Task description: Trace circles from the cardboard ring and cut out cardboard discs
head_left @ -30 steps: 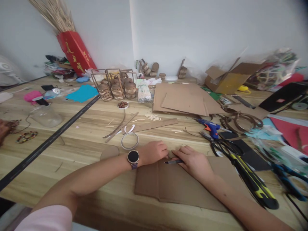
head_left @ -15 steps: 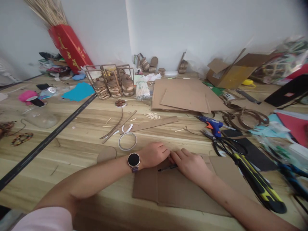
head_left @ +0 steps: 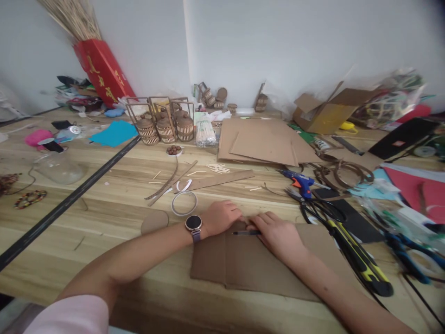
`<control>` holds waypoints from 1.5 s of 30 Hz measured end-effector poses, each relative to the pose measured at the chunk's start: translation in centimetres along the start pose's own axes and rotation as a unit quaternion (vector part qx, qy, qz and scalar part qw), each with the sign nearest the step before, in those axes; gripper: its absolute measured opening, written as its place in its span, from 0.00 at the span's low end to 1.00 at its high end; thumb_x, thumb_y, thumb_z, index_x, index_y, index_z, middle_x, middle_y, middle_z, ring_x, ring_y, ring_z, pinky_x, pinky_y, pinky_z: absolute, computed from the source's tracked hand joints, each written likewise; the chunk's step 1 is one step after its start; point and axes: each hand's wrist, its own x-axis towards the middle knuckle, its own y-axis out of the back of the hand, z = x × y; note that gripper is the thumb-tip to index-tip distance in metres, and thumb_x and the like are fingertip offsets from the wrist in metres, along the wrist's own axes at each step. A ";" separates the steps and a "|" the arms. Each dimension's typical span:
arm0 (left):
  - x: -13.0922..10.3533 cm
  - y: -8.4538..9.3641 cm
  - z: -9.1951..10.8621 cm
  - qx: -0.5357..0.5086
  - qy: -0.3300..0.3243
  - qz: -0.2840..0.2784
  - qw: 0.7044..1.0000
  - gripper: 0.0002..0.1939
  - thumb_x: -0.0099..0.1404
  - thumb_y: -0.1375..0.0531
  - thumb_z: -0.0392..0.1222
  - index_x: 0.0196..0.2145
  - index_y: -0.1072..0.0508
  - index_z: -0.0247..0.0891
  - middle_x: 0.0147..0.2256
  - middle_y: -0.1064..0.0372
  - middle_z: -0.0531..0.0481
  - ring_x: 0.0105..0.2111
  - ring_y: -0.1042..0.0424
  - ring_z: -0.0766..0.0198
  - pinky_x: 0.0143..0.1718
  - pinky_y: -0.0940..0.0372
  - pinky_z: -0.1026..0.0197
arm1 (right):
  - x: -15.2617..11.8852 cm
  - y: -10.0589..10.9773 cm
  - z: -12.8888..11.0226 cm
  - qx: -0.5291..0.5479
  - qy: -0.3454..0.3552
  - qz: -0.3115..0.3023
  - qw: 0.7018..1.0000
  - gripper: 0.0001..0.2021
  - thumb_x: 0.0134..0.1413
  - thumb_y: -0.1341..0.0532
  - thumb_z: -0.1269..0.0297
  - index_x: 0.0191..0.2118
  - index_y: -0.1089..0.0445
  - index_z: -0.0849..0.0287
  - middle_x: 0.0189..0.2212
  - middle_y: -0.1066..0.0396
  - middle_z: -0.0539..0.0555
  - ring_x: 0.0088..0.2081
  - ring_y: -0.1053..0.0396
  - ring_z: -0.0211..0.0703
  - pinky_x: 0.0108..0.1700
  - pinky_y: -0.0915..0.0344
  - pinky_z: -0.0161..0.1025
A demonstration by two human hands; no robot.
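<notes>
A folded sheet of brown cardboard (head_left: 271, 269) lies on the wooden table in front of me. At its far edge, my left hand (head_left: 222, 216), with a watch on its wrist, has its fingers curled; what they grip is hidden. Close beside it on the right, my right hand (head_left: 280, 235) is closed, its fingertips bent down towards the same edge. A dark pen (head_left: 243, 233) sticks out leftward from under its fingers, above the cardboard. A round cardboard disc (head_left: 155, 221) lies partly behind my left forearm.
A roll of white tape (head_left: 184, 203) lies beyond my left wrist. To the right are a blue glue gun (head_left: 301, 183), black-handled scissors (head_left: 330, 208) and a yellow-black utility knife (head_left: 363, 260). Cardboard sheets (head_left: 264, 139) and small lidded baskets (head_left: 167, 127) stand farther back.
The hands stay at the cardboard's far edge, with a slightly wider gap between them. The pen now lies more level and shows more clearly. The view has shifted slightly.
</notes>
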 end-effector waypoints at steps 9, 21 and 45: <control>0.1 0.7 -0.8 0.025 -0.098 -0.013 0.995 0.08 0.72 0.40 0.43 0.38 0.26 0.35 0.37 0.25 0.45 0.40 0.29 0.57 0.39 0.35 0.58 | -3.1 0.0 3.6 0.078 -0.022 0.001 0.997 0.14 0.57 0.40 0.80 0.46 0.22 0.61 0.40 0.19 0.58 0.43 0.24 0.49 0.43 0.26 0.41; 0.5 1.0 1.3 0.083 -0.123 -0.037 0.988 0.10 0.72 0.47 0.29 0.35 0.28 0.35 0.30 0.27 0.44 0.33 0.31 0.57 0.27 0.40 0.59 | -2.6 -0.1 2.3 0.068 -0.014 -0.004 0.998 0.11 0.61 0.36 0.70 0.49 0.22 0.59 0.39 0.20 0.57 0.41 0.25 0.50 0.38 0.30 0.40; 1.1 0.9 0.9 0.024 -0.041 -0.084 0.995 0.09 0.75 0.47 0.34 0.38 0.28 0.35 0.33 0.25 0.45 0.37 0.27 0.57 0.34 0.33 0.59 | 0.5 -0.8 -2.0 -0.022 -0.016 0.014 1.000 0.13 0.52 0.43 0.85 0.29 0.30 0.59 0.25 0.28 0.56 0.28 0.33 0.47 0.26 0.45 0.39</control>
